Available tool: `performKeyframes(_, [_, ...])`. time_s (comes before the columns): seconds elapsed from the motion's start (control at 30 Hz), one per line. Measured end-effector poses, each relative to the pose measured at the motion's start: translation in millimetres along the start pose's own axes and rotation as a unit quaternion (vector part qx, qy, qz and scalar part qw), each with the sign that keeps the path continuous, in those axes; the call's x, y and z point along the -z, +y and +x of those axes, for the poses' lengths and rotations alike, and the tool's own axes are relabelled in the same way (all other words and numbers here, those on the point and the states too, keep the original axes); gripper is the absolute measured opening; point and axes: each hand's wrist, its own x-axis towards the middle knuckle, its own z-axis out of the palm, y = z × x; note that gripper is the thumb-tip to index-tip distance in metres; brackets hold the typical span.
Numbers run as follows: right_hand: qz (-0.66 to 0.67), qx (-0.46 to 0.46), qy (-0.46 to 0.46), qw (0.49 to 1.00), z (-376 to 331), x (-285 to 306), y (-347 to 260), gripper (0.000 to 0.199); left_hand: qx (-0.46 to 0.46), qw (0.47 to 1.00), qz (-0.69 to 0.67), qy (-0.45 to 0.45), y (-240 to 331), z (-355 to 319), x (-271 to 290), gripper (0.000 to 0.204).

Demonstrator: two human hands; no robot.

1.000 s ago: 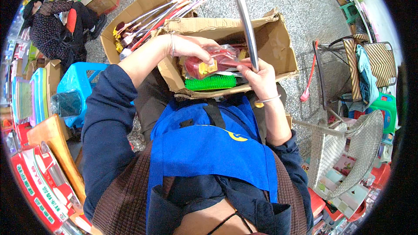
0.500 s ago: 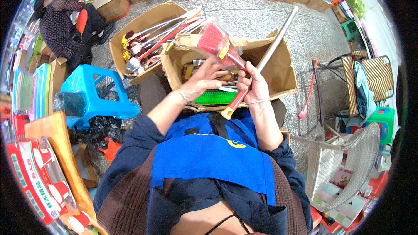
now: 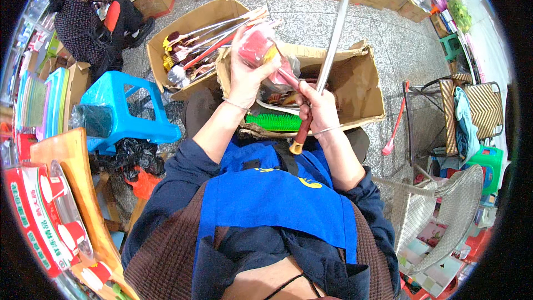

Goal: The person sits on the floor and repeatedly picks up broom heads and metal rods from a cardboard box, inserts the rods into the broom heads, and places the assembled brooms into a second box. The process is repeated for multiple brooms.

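Note:
My left hand (image 3: 247, 78) is wrapped round a red-bristled brush head (image 3: 256, 44) in clear plastic, its thumb over the yellow part. The brush's red neck (image 3: 288, 78) runs to the fingertips of my right hand (image 3: 321, 108). That right hand is closed round a silver pole (image 3: 335, 33), which slants up and away. Below the fist shows a red grip (image 3: 302, 129) with a yellow end, in line with the pole. Where neck and pole come together, my fingers hide whether they are joined. Both hands are above an open cardboard box (image 3: 358, 86).
Green bristles (image 3: 275, 122) show in the near box. Beside it, another carton (image 3: 158, 61) holds several long-handled brushes. A blue stool (image 3: 119, 114) stands left, a person (image 3: 89, 28) sits at far left, and a wicker chair (image 3: 472, 105) and red stick (image 3: 397, 116) are right.
My left hand has gone from open beside the brush to gripping its head. The brush head has shifted left, and the pole has swung left and steeper in my right hand.

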Motion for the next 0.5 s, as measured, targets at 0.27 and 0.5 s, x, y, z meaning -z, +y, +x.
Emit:
performKeyframes(0.27, [-0.279, 0.129, 0.005, 0.951, -34, 35, -1, 0.02, 0.026, 0.983, -0.113, 0.139, 12, 48, 59, 0.033])
performKeyframes(0.5, [-0.531, 0.222, 0.036, 0.817, -83, 80, 30, 0.021, 0.002, 0.974, -0.152, 0.167, 38, 94, 148, 0.034])
